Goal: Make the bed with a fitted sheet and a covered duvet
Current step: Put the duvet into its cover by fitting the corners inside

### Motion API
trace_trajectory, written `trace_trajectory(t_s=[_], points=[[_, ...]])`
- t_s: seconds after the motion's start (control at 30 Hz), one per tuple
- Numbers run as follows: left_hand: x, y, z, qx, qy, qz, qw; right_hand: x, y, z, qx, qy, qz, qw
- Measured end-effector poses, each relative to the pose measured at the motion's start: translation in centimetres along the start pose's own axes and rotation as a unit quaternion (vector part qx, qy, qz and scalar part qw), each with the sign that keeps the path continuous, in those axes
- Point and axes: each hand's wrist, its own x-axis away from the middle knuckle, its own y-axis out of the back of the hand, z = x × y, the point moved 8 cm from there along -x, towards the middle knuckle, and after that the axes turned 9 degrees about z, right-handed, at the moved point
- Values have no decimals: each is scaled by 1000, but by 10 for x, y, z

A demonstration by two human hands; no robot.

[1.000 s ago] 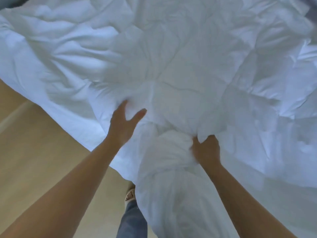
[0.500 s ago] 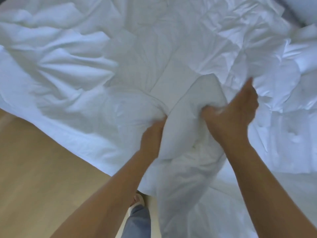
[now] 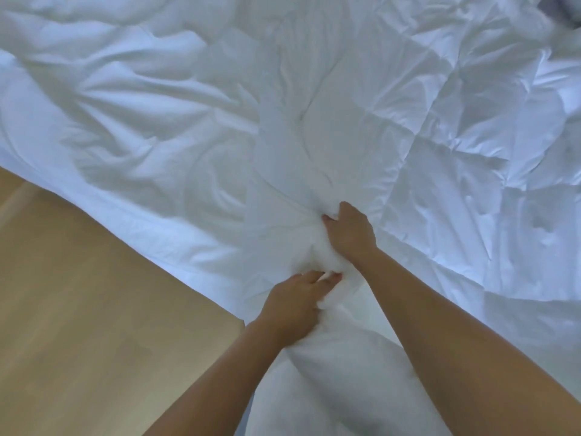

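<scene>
A crumpled white duvet (image 3: 330, 99) in its white cover fills most of the head view and spreads over the bed. Near the bed's near edge the fabric is gathered into a bunch (image 3: 317, 253) that trails down toward me. My right hand (image 3: 349, 229) grips the top of that bunch, fingers curled into the cloth. My left hand (image 3: 294, 305) clutches the same bunch just below, fingertips pressed into the folds. Both forearms reach in from the bottom of the view. The fitted sheet and mattress are hidden under the duvet.
A light wooden floor (image 3: 78, 309) lies at the lower left, beside the bed's edge. A dark patch (image 3: 562, 7) shows at the far top right corner beyond the white bedding.
Both hands have moved down toward the bed's near edge. The raised fold held half a second ago now lies lower, squeezed into a tight bunch between my hands.
</scene>
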Motion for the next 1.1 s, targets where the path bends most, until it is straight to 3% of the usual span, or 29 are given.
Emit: trace_trajectory(t_s=[0.1, 0.2, 0.37, 0.47, 0.57, 0.77, 0.87, 1.0, 1.1], points=[[1, 1, -17, 6, -11, -41, 999, 10, 28, -7, -37, 21, -79, 996], [0, 7, -52, 0, -54, -108, 993, 29, 74, -54, -150, -20, -153, 977], [-27, 12, -146, -13, -75, -207, 975, 82, 179, -188, -406, -109, -291, 860], [-79, -11, -211, -6, 12, -146, 989, 122, 243, -283, -508, -134, -344, 778], [-140, -63, -299, -62, 21, -39, 997, 165, 291, -385, -579, -157, -375, 707], [-229, -220, -486, -152, -57, 88, 983, 266, 360, -614, -533, -240, -490, 647], [-243, -308, -540, -186, -91, 157, 966, 302, 352, -708, -474, -318, -497, 653], [-247, -369, -525, -234, -58, 204, 949, 288, 289, -749, -402, -383, -343, 758], [-251, -366, -503, -248, -61, 180, 950, 259, 261, -723, -331, -353, -289, 826]])
